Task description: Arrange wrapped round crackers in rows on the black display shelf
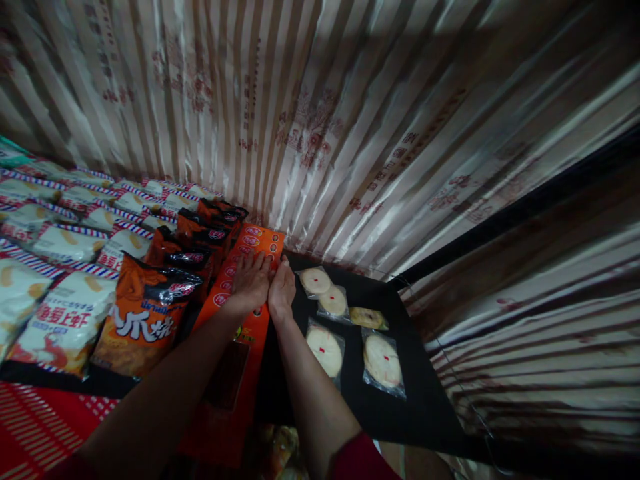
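My left hand lies flat, fingers stretched out, on a long orange snack packet that runs away from me on the black surface. My right hand rests right beside it at the packet's right edge, fingers together and pointing forward, touching the edge. Just right of my right hand lie several round rice crackers in clear wrappers, spread on the black surface.
Dark orange snack bags stand in a row left of the orange packet. Further left are several white bags with red-blue striped edges. A striped, patterned curtain hangs close behind. A red cloth covers the near left.
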Demonstrator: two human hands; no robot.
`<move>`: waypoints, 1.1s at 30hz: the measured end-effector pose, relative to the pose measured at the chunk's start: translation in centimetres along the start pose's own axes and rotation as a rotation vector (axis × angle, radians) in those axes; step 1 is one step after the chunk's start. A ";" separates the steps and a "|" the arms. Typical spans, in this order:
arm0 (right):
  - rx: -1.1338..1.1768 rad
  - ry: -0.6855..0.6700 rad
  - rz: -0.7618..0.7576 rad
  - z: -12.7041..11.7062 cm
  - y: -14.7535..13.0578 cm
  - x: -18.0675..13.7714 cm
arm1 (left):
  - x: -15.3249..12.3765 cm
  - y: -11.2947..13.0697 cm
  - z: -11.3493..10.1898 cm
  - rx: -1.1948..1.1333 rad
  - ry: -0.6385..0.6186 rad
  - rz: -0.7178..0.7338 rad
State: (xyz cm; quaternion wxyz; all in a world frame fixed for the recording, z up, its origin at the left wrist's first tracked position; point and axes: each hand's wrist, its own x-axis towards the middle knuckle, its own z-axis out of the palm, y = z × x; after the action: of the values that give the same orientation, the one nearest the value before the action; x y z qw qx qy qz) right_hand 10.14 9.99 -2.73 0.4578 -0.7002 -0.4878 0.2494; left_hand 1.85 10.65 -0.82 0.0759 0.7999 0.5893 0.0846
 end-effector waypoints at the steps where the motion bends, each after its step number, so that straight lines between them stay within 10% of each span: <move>1: -0.010 -0.006 0.004 0.0 -0.1 0.0 | 0.1 -0.1 0.2 -0.004 0.008 -0.010; 19: -0.059 -0.019 0.025 -0.2 -0.5 0.1 | -0.3 0.1 -1.3 -0.007 0.049 -0.026; 33: 0.054 -0.009 0.087 -0.5 -0.3 0.5 | -8.9 0.7 -1.8 0.019 0.211 -0.034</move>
State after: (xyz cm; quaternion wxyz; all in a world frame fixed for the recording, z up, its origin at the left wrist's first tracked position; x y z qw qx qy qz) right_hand 10.55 10.28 -2.18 0.4631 -0.7068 -0.4521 0.2855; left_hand -0.45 1.99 0.67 0.0074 0.7771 0.6082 0.1615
